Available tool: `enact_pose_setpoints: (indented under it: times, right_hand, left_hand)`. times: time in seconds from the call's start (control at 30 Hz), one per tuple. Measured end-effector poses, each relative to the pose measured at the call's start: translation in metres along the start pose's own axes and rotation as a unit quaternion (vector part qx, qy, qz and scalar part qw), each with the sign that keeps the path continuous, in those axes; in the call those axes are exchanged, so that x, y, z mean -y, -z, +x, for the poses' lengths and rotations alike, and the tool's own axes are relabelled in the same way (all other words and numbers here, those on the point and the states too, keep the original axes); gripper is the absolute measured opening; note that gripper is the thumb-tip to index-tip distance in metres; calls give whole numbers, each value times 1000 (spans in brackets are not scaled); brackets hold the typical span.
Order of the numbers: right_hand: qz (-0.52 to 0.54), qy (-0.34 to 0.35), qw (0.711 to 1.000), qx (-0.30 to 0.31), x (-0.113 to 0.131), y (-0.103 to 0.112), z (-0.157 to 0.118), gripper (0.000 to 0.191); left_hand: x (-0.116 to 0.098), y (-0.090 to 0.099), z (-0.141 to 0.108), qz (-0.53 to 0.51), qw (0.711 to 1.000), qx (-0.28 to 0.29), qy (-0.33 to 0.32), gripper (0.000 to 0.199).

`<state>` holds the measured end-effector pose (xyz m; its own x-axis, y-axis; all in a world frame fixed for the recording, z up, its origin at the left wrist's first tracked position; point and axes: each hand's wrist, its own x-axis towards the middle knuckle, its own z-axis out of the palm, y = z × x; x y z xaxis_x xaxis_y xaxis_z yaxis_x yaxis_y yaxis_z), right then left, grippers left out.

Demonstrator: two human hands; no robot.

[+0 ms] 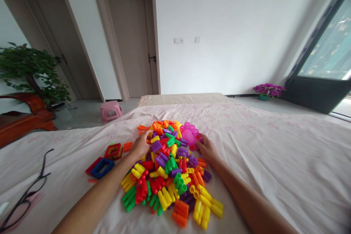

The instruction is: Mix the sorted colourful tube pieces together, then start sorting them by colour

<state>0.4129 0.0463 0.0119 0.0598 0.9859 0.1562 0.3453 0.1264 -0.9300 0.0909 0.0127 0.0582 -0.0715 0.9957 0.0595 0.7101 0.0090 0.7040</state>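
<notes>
A heap of plastic bullet-shaped building blocks [171, 163] in red, yellow, green, purple and orange lies on the cloth between my arms. My left hand [142, 144] is at the heap's upper left edge, its visible fingers apart beside a yellow block [155, 139]. Some of its fingertips are hidden among the pieces. On the far right side of the heap, my right hand [207, 148] grips the edge of a translucent pink flower-shaped plastic piece [188, 134]. That piece stands tilted up against the blocks, its scalloped rim facing me.
Left of the heap lie a blue square frame [102, 168] and a red square frame [113, 151]. Eyeglasses [26, 195] rest at the lower left of the pale cloth [276, 161]. Beyond it stand a pink stool [111, 106], a wooden armchair [30, 111] and potted purple flowers [268, 90].
</notes>
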Motion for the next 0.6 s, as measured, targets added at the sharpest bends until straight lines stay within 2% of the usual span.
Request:
enact_pose_setpoints:
  times: [0.13,0.23,0.4,0.47,0.6]
  right_hand:
    - [-6,2,1000,3,0,1,0,48]
    - [-4,5,1000,6,0,1,0,47]
    - [-6,25,1000,15,-2,2,-1,48]
    - [-12,27,999,19,-3,2,-1,48]
    - [-20,28,999,27,-4,2,0,48]
  left_hand:
    - [-12,-11,10,-142,990,13,-7,54]
    - [-30,-13,7,-225,973,47,-14,54]
    - [-55,-2,0,-383,916,113,-43,62]
    - [-56,6,0,-369,923,95,-52,62]
    - [-47,25,-14,-249,965,49,-68,69]
